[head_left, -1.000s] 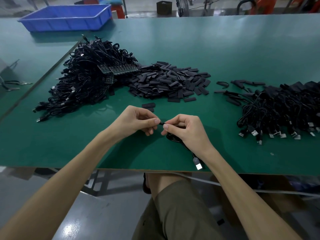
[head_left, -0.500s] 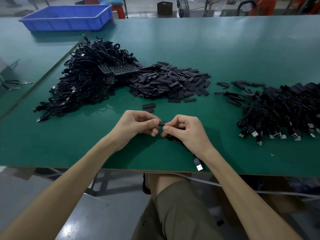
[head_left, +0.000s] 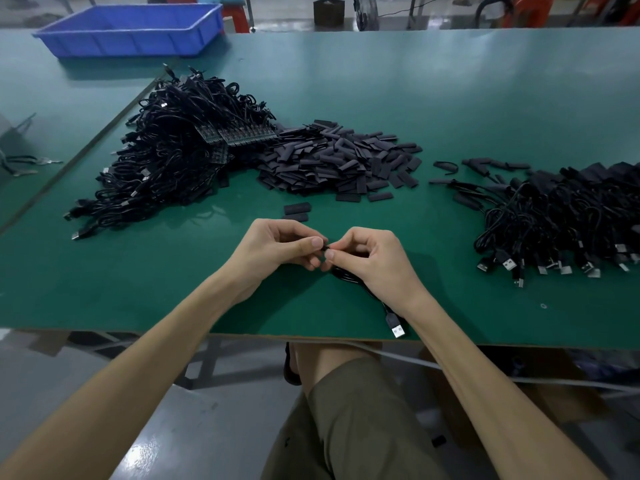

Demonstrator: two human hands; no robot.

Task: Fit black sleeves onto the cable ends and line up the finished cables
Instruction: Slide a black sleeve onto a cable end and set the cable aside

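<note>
My left hand (head_left: 277, 247) and my right hand (head_left: 370, 259) meet over the near middle of the green table (head_left: 346, 81). Between their thumbs and forefingers they pinch the end of a black cable (head_left: 349, 277); only a sliver of black shows there, so I cannot tell sleeve from cable end. The cable runs under my right hand to its USB plug (head_left: 396, 326) at the table's front edge. A heap of black sleeves (head_left: 336, 161) lies behind my hands. A tangled pile of cables (head_left: 173, 161) sits to the left. Cables with plugs lined up (head_left: 561, 216) lie at the right.
Two loose sleeves (head_left: 296, 211) lie just behind my left hand. A blue plastic bin (head_left: 131, 29) stands at the far left corner. Tools (head_left: 24, 164) lie on the neighbouring surface at the left. My knee shows below the table edge.
Both hands have stayed in place; the fingertips have drawn slightly closer together around the cable end.
</note>
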